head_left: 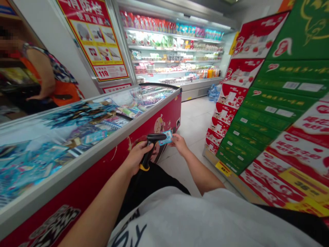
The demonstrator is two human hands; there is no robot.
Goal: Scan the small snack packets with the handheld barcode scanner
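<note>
My left hand (139,155) is wrapped round the grip of a black barcode scanner (156,137) with a yellow-tipped handle. The scanner's head points right. Between the fingers of my right hand (179,143) is a small light-blue packet (166,138), pinched by its right edge. The packet sits just in front of the scanner head and partly behind it; I cannot tell whether they touch. Both hands are in front of my body, beside the red side of a chest freezer (151,130).
Ice-cream packets (95,137) fill the glass-topped freezer on the left. Stacked green cartons (272,99) and red-white cartons (241,73) line the right. A lit refrigerated shelf (174,55) stands at the back. A person in an orange apron (64,92) is beyond the freezer.
</note>
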